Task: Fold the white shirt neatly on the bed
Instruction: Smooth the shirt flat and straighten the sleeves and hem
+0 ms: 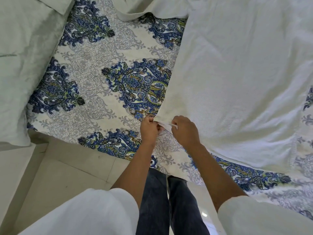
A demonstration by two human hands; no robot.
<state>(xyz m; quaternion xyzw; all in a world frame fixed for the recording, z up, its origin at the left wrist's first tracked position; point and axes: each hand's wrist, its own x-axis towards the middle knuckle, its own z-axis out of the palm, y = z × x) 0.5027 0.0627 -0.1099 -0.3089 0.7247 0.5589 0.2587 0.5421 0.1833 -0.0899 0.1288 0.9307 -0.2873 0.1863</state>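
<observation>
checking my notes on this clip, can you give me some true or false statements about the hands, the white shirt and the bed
1. The left hand and the right hand both pinch the near corner of the white knit shirt. True.
2. The shirt is already folded into a small square. False: it lies spread wide over the right part of the bed.
3. The bedsheet is plain grey. False: it is a cream bedsheet with a blue floral pattern.
4. A pale green cloth lies at the left side of the bed. True.
</observation>
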